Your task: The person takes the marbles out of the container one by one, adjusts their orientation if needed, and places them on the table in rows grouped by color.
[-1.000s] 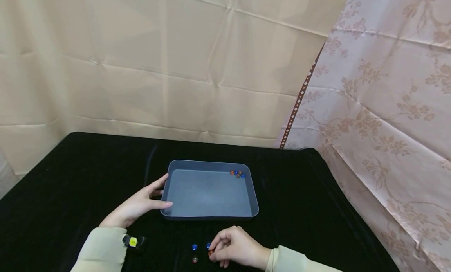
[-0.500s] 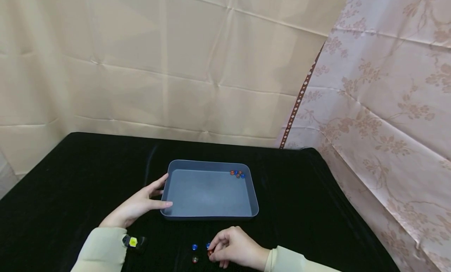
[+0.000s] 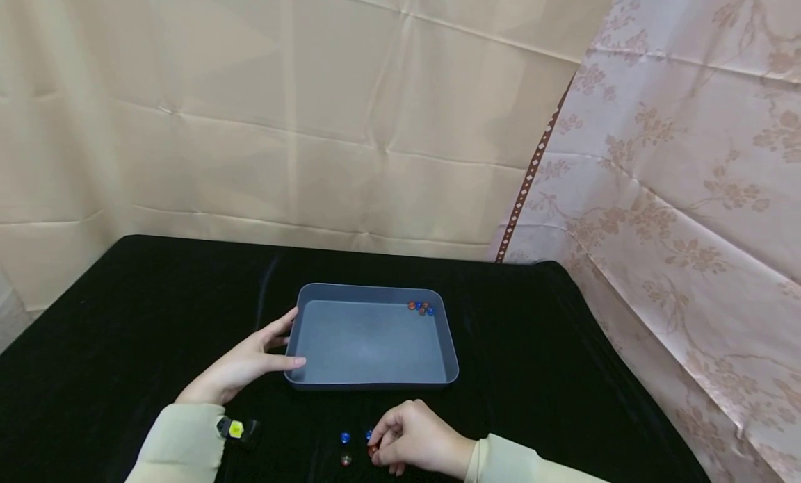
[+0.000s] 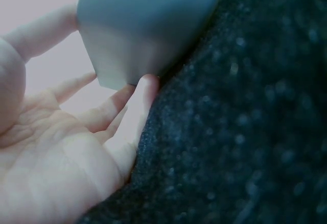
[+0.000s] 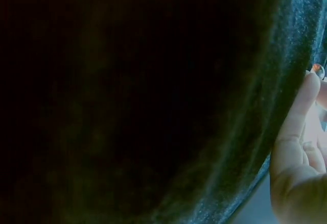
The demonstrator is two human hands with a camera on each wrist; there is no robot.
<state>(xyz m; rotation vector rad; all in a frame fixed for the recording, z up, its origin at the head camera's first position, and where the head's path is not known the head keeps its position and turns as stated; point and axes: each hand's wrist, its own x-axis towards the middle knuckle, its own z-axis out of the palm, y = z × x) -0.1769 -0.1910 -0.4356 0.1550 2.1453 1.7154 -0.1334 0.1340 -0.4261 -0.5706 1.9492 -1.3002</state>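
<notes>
At the near edge of the black cloth (image 3: 532,399), a brown-and-red marble (image 3: 346,461), with a blue marble (image 3: 345,438) just beyond. To the right of these, a red marble (image 3: 372,451) pinched between the thumb and forefinger of the right hand (image 3: 419,438), the other fingers bent in below. From the right wrist, clear glass with an orange-red tint visible in that marble, at the very tip of the thumb; cannot tell whether lifted from the cloth or resting on it. Just past the pinched one, a second blue marble (image 3: 368,435), partly hidden by the forefinger. Around the right wrist, a pale right sleeve (image 3: 513,461); across on the other side, a matching left sleeve (image 3: 181,441) beside a black-and-yellow wrist device (image 3: 236,429). Farther in, the left hand (image 3: 250,361), long fingers spread wide, thumb over the near left part of the rim of a grey-blue tray (image 3: 369,344), forefinger against the left wall higher up. Flat on the cloth, beyond the right hand, that same tray, with a close cluster of blue and reddish-brown marbles (image 3: 422,311) in the far right corner. Behind everything, a creased cream curtain (image 3: 313,121); to the right, a pale pink floral cloth (image 3: 682,191) with brown patterned trim (image 3: 532,165) along one edge.
</notes>
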